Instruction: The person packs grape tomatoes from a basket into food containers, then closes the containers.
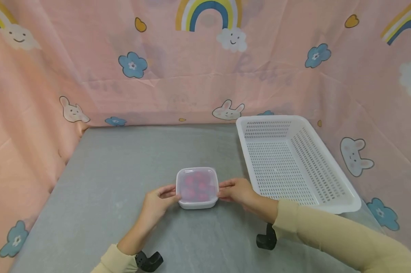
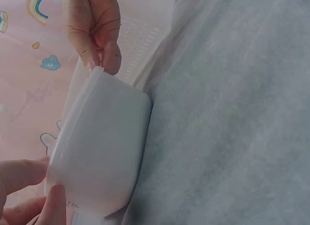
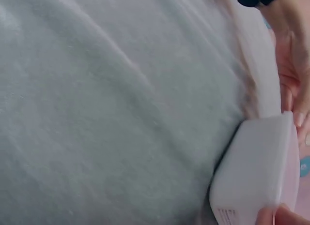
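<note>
A small white food container (image 1: 197, 205) with a translucent lid (image 1: 197, 174) sits on the grey cloth. Red pieces show blurrily through the lid; their kind cannot be made out. On its left side, my left hand (image 1: 155, 207) pinches the rim between thumb and fingers. The right hand (image 1: 238, 194) grips the opposite side in the same way. In the left wrist view the container's white wall (image 2: 106, 142) rests on the cloth, and the lid looks seated on the rim. Small printed marks show low on the wall in the right wrist view.
A large white perforated basket (image 1: 341, 189) stands to the right, just beyond my right forearm. The grey cloth (image 1: 99, 182) covers the table. A pink printed curtain (image 1: 178, 87) hangs along the back and both sides.
</note>
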Tool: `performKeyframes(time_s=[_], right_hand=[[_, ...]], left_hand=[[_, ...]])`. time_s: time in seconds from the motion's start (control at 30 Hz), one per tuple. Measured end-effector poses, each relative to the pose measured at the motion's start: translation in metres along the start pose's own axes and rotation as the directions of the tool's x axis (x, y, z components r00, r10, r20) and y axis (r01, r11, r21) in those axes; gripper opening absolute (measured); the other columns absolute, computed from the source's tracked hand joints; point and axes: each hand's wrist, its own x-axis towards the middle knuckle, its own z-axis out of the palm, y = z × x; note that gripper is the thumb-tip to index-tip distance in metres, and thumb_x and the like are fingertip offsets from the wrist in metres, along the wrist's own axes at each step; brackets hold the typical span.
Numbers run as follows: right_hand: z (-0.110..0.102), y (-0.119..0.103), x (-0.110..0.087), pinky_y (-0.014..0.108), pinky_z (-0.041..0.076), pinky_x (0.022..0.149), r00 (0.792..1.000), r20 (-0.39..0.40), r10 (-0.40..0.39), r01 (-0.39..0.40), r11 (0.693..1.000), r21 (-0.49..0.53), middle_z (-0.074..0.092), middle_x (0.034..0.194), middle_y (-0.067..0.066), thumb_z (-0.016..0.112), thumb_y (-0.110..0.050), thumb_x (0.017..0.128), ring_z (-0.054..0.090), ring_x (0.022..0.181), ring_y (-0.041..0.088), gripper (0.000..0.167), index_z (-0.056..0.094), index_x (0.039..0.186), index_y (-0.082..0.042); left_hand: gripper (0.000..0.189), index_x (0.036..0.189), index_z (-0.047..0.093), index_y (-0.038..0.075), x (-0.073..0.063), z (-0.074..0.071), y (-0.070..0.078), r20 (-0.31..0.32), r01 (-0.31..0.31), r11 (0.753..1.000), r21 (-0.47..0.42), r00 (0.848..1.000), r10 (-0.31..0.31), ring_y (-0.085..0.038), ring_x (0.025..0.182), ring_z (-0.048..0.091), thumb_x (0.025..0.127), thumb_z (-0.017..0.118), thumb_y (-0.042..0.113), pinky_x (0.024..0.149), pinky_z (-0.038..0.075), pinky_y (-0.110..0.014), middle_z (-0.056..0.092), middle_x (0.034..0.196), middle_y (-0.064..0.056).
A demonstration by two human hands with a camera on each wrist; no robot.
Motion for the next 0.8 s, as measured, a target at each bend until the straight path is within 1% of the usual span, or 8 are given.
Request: performKeyframes(time_s=[0.07, 0.17, 0.27, 0.4, 0.47, 0.53, 0.7, 0.8], right_hand=[[0.003, 0.002, 0.0, 0.032, 0.061, 0.077, 1.0, -0.013, -0.01, 0.01, 1.0, 0.014, 0.074, 0.098, 0.02, 0.069, 0.007, 0.086, 0.07, 0.079, 0.012, 0.031, 0.063, 0.115, 0.016], [0.006, 0.003, 0.001, 0.032, 0.061, 0.077, 0.999, -0.037, 0.01, -0.009, 1.0, 0.019, 0.074, 0.096, 0.018, 0.07, 0.008, 0.085, 0.07, 0.077, 0.012, 0.03, 0.064, 0.114, 0.015], [0.006, -0.001, 0.007, 0.032, 0.06, 0.079, 0.999, -0.041, 0.036, -0.035, 0.999, 0.015, 0.074, 0.098, 0.018, 0.071, 0.007, 0.084, 0.07, 0.077, 0.011, 0.032, 0.064, 0.115, 0.014], [0.006, -0.01, 0.018, 0.028, 0.06, 0.077, 0.998, -0.051, 0.048, -0.046, 0.998, 0.034, 0.074, 0.098, 0.019, 0.068, 0.006, 0.087, 0.069, 0.073, 0.009, 0.03, 0.063, 0.115, 0.016], [0.005, -0.014, 0.023, 0.026, 0.06, 0.075, 0.997, -0.061, 0.05, -0.047, 0.997, 0.053, 0.073, 0.097, 0.02, 0.067, 0.006, 0.088, 0.068, 0.07, 0.008, 0.029, 0.062, 0.116, 0.017], [0.005, -0.016, 0.026, 0.025, 0.06, 0.073, 0.996, -0.065, 0.052, -0.048, 0.997, 0.067, 0.074, 0.095, 0.02, 0.065, 0.007, 0.089, 0.068, 0.067, 0.008, 0.029, 0.062, 0.116, 0.018], [0.006, -0.015, 0.032, 0.026, 0.06, 0.071, 0.997, -0.062, 0.053, -0.05, 0.997, 0.054, 0.073, 0.085, 0.013, 0.065, 0.008, 0.089, 0.067, 0.064, 0.008, 0.025, 0.063, 0.112, 0.018], [0.007, -0.015, 0.034, 0.027, 0.06, 0.072, 0.997, -0.053, 0.052, -0.051, 0.998, 0.031, 0.073, 0.086, 0.013, 0.065, 0.008, 0.089, 0.067, 0.065, 0.009, 0.024, 0.064, 0.111, 0.017]], left_hand=[[0.04, 0.119, 0.07, -0.002, -0.001, 0.0, 0.0, -0.009, -0.015, 0.999, 0.037, 1.0, 0.015, -0.008, 0.087, 0.068, 0.082, 0.08, 0.009, 0.068, 0.05, -0.015, 0.075, 0.103, -0.017], [0.038, 0.117, 0.071, -0.002, -0.001, -0.001, 0.0, -0.016, -0.034, 0.995, 0.09, 0.999, 0.035, -0.008, 0.086, 0.068, 0.081, 0.081, 0.009, 0.067, 0.05, -0.016, 0.076, 0.1, -0.016], [0.038, 0.115, 0.071, -0.001, 0.002, -0.006, 0.0, -0.013, -0.023, 0.994, 0.106, 1.0, 0.025, -0.008, 0.086, 0.069, 0.081, 0.08, 0.011, 0.07, 0.051, -0.018, 0.076, 0.1, -0.015], [0.033, 0.112, 0.074, 0.002, 0.013, -0.014, 0.005, -0.035, -0.002, 0.99, 0.138, 0.999, 0.007, -0.007, 0.086, 0.067, 0.084, 0.079, 0.019, 0.073, 0.051, -0.022, 0.076, 0.102, -0.013], [0.031, 0.109, 0.075, 0.004, 0.021, -0.016, 0.008, -0.046, -0.005, 0.987, 0.163, 0.999, 0.013, -0.007, 0.086, 0.066, 0.085, 0.078, 0.023, 0.073, 0.051, -0.023, 0.076, 0.103, -0.01], [0.029, 0.107, 0.076, 0.006, 0.029, -0.017, 0.011, -0.044, -0.022, 0.983, 0.181, 0.999, 0.031, -0.007, 0.085, 0.066, 0.086, 0.077, 0.025, 0.073, 0.052, -0.024, 0.076, 0.103, -0.01], [0.025, 0.104, 0.078, 0.006, 0.044, -0.017, 0.011, -0.021, -0.055, 0.975, 0.216, 0.998, 0.061, -0.008, 0.085, 0.066, 0.086, 0.076, 0.024, 0.07, 0.052, -0.022, 0.077, 0.101, -0.008], [0.023, 0.102, 0.078, 0.007, 0.048, -0.017, 0.013, -0.017, -0.041, 0.973, 0.229, 0.999, 0.046, -0.01, 0.087, 0.065, 0.086, 0.077, 0.023, 0.071, 0.05, -0.021, 0.077, 0.103, -0.008]])
